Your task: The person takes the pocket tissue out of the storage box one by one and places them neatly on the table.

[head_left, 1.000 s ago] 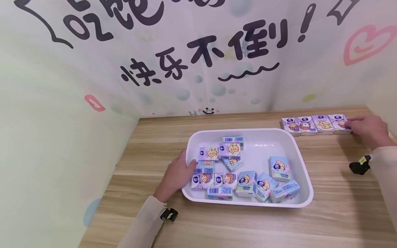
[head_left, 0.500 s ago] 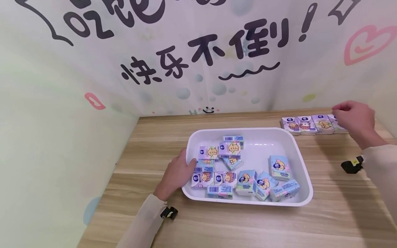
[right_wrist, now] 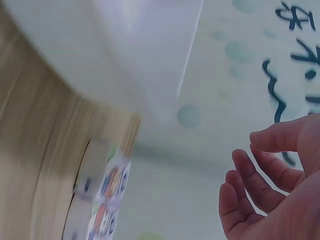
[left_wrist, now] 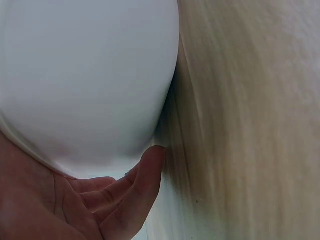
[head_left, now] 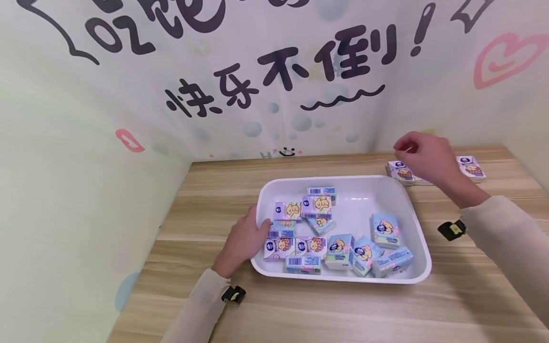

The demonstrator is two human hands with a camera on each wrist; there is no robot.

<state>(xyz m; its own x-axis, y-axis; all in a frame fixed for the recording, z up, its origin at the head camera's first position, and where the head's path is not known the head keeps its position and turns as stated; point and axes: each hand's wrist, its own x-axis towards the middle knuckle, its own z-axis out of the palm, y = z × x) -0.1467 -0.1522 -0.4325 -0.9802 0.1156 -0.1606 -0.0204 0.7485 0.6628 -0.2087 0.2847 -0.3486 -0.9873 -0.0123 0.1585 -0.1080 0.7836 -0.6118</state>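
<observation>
A white plastic tray (head_left: 421,228) stands on the table, holding several small tissue packs in purple and blue wrappers. My left hand (head_left: 242,240) grips its left rim, thumb over the edge; in the left wrist view, curled fingers (left_wrist: 142,180) touch the tray's outer wall. My right hand (head_left: 429,155) is raised over a row of purple tissue packs (head_left: 471,167) behind the tray's right corner, hiding the middle of that row. Nothing sits between its loosely curled fingers in the right wrist view, where two row packs (right_wrist: 117,180) show below.
The wood-grain table (head_left: 206,190) ends at a printed wall hanging (head_left: 240,138) close behind the row. Plain side walls stand left and right. Inside the tray, blue packs (head_left: 384,230) lie at the right, and purple ones (head_left: 287,210) cluster at the left.
My right hand has left the right-end pack of the row, risen and moved left with nothing in it. The left hand and tray have stayed put.
</observation>
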